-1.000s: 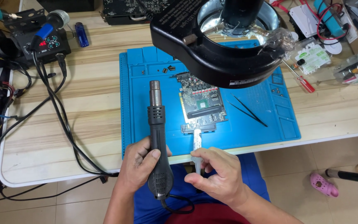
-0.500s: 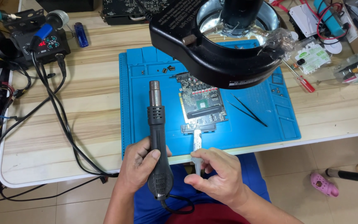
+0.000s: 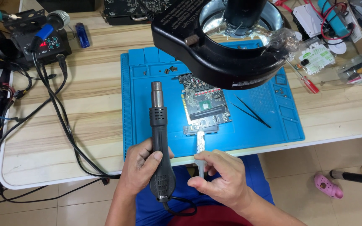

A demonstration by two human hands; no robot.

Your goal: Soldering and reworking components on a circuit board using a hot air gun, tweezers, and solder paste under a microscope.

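Left hand (image 3: 141, 167): fingers wrapped round black hot-air gun (image 3: 159, 138), metal nozzle aimed up the blue silicone mat (image 3: 147, 96), not at the board. Right hand (image 3: 221, 178): fingers pinching small white syringe (image 3: 200, 146), tip touching green circuit board (image 3: 204, 104) (mid-mat, near front edge). Dispensing apparently under way; heating seemingly not begun.

the left hand (image 3: 141, 167) wraps its grip around a black hot air gun (image 3: 159, 138), nozzle pointing toward the far edge of the surface (image 3: 93, 109). the right hand (image 3: 218, 178) pinches a small white syringe (image 3: 200, 146), its tip at the near edge of a circuit board (image 3: 204, 104) on the blue mat (image 3: 248, 129).
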